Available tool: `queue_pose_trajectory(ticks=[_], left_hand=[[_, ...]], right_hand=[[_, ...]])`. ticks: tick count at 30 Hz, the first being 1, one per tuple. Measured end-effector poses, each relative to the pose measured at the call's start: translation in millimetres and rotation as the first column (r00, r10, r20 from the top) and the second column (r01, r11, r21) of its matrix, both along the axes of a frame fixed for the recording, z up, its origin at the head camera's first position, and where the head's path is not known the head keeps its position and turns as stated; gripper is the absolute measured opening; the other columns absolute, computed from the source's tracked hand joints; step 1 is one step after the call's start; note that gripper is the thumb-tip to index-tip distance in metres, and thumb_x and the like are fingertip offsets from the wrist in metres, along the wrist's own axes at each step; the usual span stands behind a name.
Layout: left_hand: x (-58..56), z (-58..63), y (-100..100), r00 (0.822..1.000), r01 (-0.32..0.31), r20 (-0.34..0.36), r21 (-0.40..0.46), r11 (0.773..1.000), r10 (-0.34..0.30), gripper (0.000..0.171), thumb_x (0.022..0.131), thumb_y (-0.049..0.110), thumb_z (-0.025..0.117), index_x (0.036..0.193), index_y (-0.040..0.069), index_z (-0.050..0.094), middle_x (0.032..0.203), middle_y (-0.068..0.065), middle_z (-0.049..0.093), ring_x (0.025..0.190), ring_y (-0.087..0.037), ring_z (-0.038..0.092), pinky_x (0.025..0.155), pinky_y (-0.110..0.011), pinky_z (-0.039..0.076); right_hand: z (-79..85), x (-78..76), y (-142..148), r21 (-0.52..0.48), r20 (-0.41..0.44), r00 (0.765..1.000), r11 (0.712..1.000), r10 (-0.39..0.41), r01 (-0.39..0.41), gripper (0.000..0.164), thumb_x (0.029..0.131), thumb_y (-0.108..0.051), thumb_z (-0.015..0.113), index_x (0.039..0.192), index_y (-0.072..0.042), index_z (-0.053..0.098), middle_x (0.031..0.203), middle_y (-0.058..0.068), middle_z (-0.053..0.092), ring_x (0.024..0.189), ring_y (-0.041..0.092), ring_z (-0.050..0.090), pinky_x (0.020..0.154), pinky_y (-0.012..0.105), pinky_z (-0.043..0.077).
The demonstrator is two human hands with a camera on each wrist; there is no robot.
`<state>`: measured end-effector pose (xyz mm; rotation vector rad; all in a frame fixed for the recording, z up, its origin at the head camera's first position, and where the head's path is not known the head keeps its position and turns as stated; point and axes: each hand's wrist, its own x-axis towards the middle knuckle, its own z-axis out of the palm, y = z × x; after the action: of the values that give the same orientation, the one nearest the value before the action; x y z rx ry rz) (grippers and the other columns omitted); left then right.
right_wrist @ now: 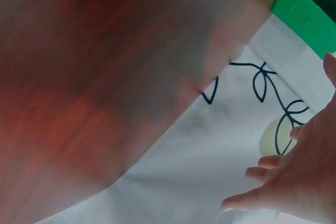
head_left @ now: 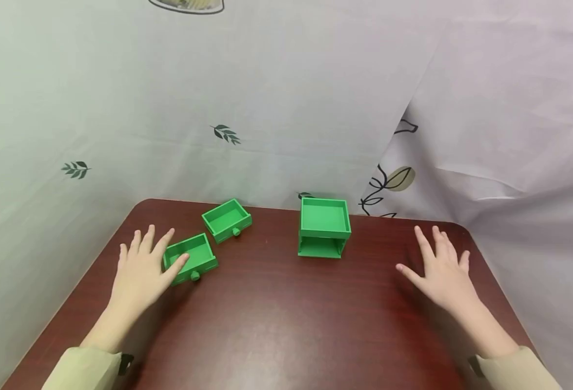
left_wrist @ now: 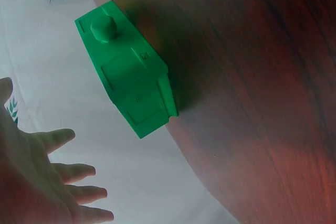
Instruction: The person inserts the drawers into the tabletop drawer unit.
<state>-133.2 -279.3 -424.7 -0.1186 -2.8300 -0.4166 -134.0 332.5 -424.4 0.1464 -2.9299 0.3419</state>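
In the head view, the nearer green drawer was partly hidden by the thumb of the left hand, long axis slanted up rightward; the right hand was held well apart. In the left wrist view, spread fingers (nothing gripped) were shown; in the right, likewise.

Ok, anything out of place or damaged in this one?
The far drawer and near drawer sit askew on the table, outside the green cabinet, whose front gapes open. No damage or spill shows.
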Motion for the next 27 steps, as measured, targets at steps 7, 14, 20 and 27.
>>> queue_pose_trajectory(ticks=[7,14,20,27], left_hand=[[5.4,4.1,5.3,1.0,0.014,-0.028,0.123,0.992,-0.01,0.066,0.106,0.046,0.06,0.154,0.002,0.051,0.161,-0.038,0.039,0.15,-0.062,0.033,0.124,-0.079,0.023],[16.5,7.0,12.5,1.0,0.001,-0.024,0.267,0.964,0.006,0.056,0.109,0.037,0.058,0.154,0.005,0.053,0.162,-0.031,0.043,0.149,-0.057,0.038,0.115,-0.077,0.035],[25.8,5.6,16.5,0.998,0.018,-0.06,0.402,0.915,0.007,0.044,0.11,0.027,0.059,0.15,0.01,0.058,0.158,-0.023,0.053,0.145,-0.048,0.046,0.113,-0.066,0.043],[41.2,3.2,21.0,0.998,-0.069,0.039,0.628,0.775,0.057,0.038,0.112,0.026,0.055,0.149,0.016,0.061,0.138,0.019,0.064,0.128,0.018,0.047,0.095,0.0,0.034]], right_hand=[[7.1,-13.8,-13.5,-0.019,-0.054,0.996,0.997,0.067,-0.068,0.097,0.099,-0.057,0.069,0.171,-0.017,0.017,0.169,0.035,0.025,0.155,0.055,0.025,0.124,0.084,0.009],[14.3,-25.1,-30.4,-0.036,-0.038,0.994,0.994,0.1,-0.102,0.092,0.101,-0.055,0.066,0.17,-0.013,0.022,0.169,0.033,0.027,0.156,0.052,0.027,0.128,0.078,0.014],[21.8,-36.5,-46.5,-0.041,-0.051,0.989,0.989,0.139,-0.141,0.089,0.102,-0.05,0.067,0.169,-0.01,0.024,0.168,0.032,0.031,0.155,0.052,0.031,0.128,0.075,0.021],[28.4,-51.6,-67.9,-0.073,-0.048,0.978,0.976,0.201,-0.204,0.083,0.106,-0.046,0.062,0.169,-0.007,0.023,0.172,0.026,0.029,0.158,0.048,0.03,0.13,0.067,0.026]])
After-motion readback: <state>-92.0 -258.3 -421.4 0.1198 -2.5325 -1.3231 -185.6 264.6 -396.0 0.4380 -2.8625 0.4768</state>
